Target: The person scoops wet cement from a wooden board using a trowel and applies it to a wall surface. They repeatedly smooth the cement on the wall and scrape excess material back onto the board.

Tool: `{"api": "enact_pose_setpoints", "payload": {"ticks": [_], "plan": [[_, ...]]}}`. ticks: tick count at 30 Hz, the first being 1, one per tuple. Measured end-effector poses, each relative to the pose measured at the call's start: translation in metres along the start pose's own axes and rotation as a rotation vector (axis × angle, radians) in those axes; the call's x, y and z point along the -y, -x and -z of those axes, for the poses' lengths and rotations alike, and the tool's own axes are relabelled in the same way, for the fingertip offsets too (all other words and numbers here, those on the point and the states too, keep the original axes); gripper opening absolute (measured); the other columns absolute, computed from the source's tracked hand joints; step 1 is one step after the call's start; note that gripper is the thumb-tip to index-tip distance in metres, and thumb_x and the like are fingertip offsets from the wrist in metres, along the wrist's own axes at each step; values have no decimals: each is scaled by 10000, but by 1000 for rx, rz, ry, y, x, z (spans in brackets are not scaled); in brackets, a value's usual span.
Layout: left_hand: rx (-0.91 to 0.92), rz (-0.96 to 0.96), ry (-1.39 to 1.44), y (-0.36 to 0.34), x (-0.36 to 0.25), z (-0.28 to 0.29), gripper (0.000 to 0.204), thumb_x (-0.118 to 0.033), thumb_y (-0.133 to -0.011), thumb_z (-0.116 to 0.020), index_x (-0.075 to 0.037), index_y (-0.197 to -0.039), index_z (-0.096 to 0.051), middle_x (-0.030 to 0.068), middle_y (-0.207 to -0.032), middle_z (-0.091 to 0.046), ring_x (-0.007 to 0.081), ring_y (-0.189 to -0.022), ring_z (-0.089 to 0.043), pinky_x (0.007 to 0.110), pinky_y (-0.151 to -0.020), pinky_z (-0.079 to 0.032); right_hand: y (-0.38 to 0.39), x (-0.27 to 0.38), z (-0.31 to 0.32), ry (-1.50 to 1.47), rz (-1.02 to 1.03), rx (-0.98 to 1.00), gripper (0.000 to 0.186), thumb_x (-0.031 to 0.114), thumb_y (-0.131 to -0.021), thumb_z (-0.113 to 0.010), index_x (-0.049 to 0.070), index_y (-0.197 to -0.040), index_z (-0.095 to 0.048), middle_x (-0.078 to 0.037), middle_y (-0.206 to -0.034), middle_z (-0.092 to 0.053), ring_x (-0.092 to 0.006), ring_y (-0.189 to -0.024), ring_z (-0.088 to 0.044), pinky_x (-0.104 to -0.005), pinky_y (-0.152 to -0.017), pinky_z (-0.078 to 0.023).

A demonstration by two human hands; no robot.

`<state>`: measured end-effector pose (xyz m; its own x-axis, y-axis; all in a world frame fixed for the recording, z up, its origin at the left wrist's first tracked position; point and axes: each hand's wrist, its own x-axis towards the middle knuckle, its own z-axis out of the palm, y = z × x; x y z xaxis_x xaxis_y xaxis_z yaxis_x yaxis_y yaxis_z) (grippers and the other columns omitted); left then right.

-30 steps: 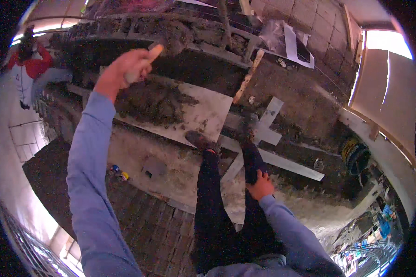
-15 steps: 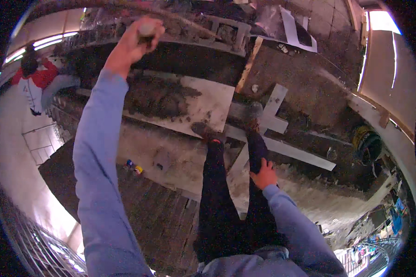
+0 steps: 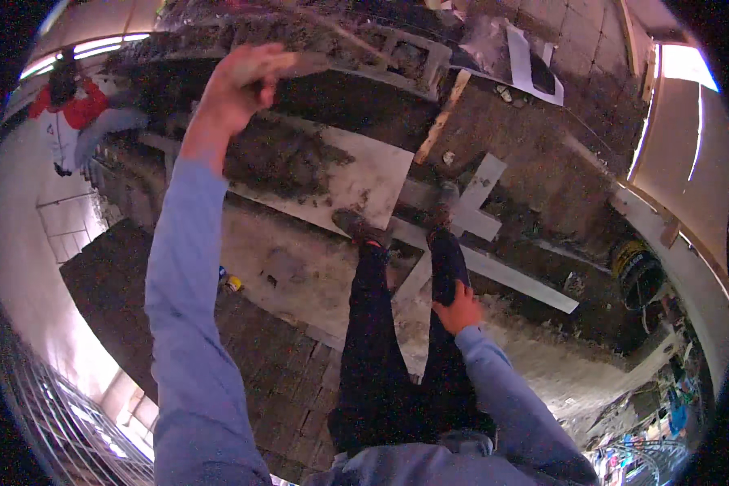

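Note:
My left hand (image 3: 239,85) is raised over the far left, closed round what looks like a trowel (image 3: 300,65), with a pale handle and a blurred, dull flat part pointing right. Beyond it runs a row of grey hollow concrete blocks (image 3: 436,69). Below the hand lies a pale board (image 3: 389,166) bearing a dark heap of wet-looking mortar (image 3: 287,162). My right hand (image 3: 460,311) rests on my right leg near the knee, fingers spread over the dark trouser cloth, with nothing in it. My shoes stand at the board's near right corner.
A wooden strip (image 3: 443,117) lies right of the board. White flat pieces (image 3: 526,279) lie across the dirt near my feet. At right stands a dark bucket (image 3: 638,275). A person in red and white (image 3: 71,113) works at far left. A small yellow-and-blue object (image 3: 232,283) lies below.
My left hand has turned, and the trowel has swung to point right and now shows lengthwise. The hand sits slightly lower in view. My right hand stays on my leg.

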<state>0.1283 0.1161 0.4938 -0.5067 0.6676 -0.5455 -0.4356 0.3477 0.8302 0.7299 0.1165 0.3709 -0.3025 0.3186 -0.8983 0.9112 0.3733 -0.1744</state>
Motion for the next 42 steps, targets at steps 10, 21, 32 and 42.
{"api": "enact_pose_setpoints", "payload": {"ticks": [10, 21, 32, 42], "plan": [[-280, 76, 139, 78, 70, -51, 362, -189, -871, -604, -59, -1208, -620, 49, -944, -594, 162, -772, -598, 313, -629, -514, 3, 12, 7, 106, -26, 26, 949, 531, -776, -712, 106, -1504, -276, -235, -1499, -361, -467, -1139, -565, -536, -907, -517], [-334, 65, 82, 85, 99, -153, 246, -139, -912, -595, -78, -1131, -689, 19, -963, -638, 108, -857, -575, 252, -774, -478, 6, 21, 12, 81, -67, 93, 948, 512, -762, -726, 76, -1489, -301, -237, -1485, -380, -443, -1299, -446, -486, -1048, -424], [-294, -97, -467, 128, 110, -153, 536, -120, -825, -681, -34, -1335, -540, 96, -1122, -608, 140, -858, -602, 304, -802, -491, 4, 31, 15, 112, -92, 74, 918, 510, -763, -727, 113, -1483, -319, -230, -1468, -399, -434, -1278, -476, -482, -1022, -450], [-498, 61, -331, 91, 141, -80, 661, -99, -893, -624, -87, -1490, -340, 174, -1154, -612, 273, -908, -653, 381, -794, -536, 1, 30, 10, 150, -66, 74, 907, 526, -757, -729, 98, -1458, -343, -212, -1427, -430, -450, -1280, -465, -499, -1026, -443]]}}
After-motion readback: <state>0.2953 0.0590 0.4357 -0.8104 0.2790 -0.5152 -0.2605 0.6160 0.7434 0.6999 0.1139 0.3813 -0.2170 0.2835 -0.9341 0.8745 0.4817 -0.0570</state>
